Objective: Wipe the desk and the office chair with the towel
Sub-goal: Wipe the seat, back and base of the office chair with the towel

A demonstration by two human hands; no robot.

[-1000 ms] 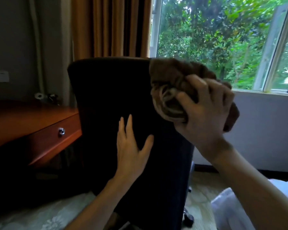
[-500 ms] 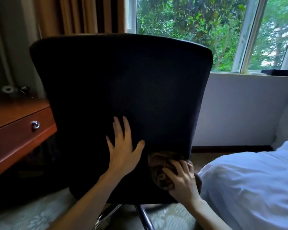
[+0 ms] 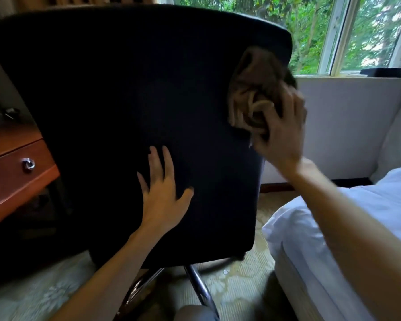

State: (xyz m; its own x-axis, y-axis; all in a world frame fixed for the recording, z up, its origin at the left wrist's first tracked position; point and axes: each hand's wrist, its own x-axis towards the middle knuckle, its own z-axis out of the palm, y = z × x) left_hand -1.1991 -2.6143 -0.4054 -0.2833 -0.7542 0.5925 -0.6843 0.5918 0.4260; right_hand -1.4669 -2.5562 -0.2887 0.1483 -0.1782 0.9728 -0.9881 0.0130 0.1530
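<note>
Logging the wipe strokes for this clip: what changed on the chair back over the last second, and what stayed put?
The right hand, gripping the bunched brown towel, swept from the chair back's upper right edge down to its lower right, and is now back up near the top right edge. Nothing was released or newly grasped. The left hand stayed flat on the backrest, fingers spread; the desk is unchanged.
</note>
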